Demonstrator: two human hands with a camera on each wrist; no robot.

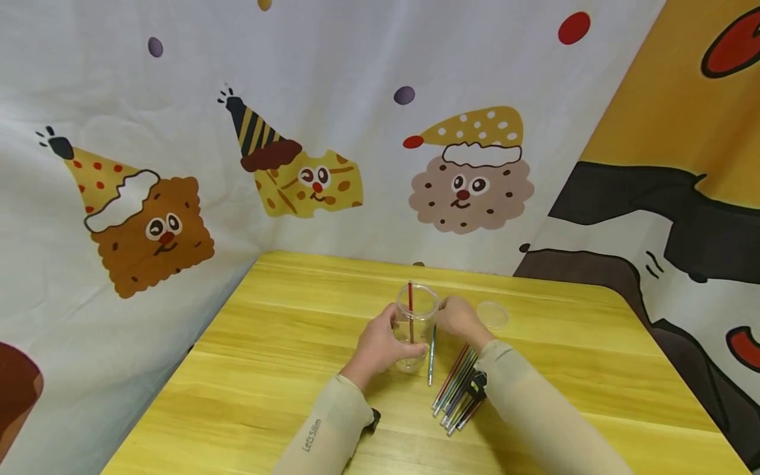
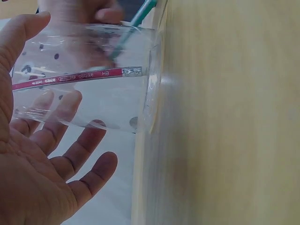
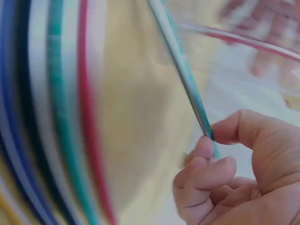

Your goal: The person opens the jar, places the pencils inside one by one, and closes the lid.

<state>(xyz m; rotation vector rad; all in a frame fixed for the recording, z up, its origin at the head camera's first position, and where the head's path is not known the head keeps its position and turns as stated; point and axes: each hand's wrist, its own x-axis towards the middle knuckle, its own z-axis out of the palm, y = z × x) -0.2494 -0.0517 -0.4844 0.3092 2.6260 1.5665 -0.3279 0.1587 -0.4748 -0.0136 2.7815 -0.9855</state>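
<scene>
My left hand (image 1: 380,344) holds a clear jar (image 1: 423,328) standing upright on the table, its thumb and fingers around the sides. A single red pencil (image 2: 93,75) leans inside the jar, its silver-printed end at the bottom. Just right of the jar, my right hand (image 1: 463,318) pinches a green pencil (image 3: 185,75) near one end between thumb and fingers. That pencil slants outside the jar wall, its other end pointing toward the near side of the table (image 1: 267,369). Below the right forearm lies a bunch of several coloured pencils (image 1: 456,389).
A round clear lid (image 1: 493,315) lies flat behind the right hand. At the table's back rises a white cloth (image 1: 356,59) printed with cartoon biscuits and cheese. The right sleeve (image 1: 534,396) passes over part of the pencil bunch.
</scene>
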